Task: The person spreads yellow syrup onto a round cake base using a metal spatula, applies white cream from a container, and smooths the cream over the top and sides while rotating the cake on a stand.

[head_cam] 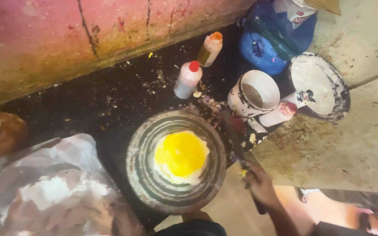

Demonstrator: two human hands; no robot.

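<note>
A round grey disc (145,175) with dark concentric rings lies on the black, paint-stained ground. A bright yellow blob of paint with a whitish edge (181,155) sits at its centre. My right hand (259,183) is just right of the disc, closed around a dark, thin, long-handled tool (235,140). The tool's far end points up toward the paint pots, and it does not touch the yellow paint. My left hand is out of sight.
Beyond the disc stand a red-capped squeeze bottle (188,78) and an orange-capped one (210,48). A third bottle (281,112) lies between a small white pot (254,94) and a larger white bucket (318,85). A blue bag (276,35) sits behind them, crumpled plastic sheeting (53,188) lies at left, and a pink wall (66,39) runs behind.
</note>
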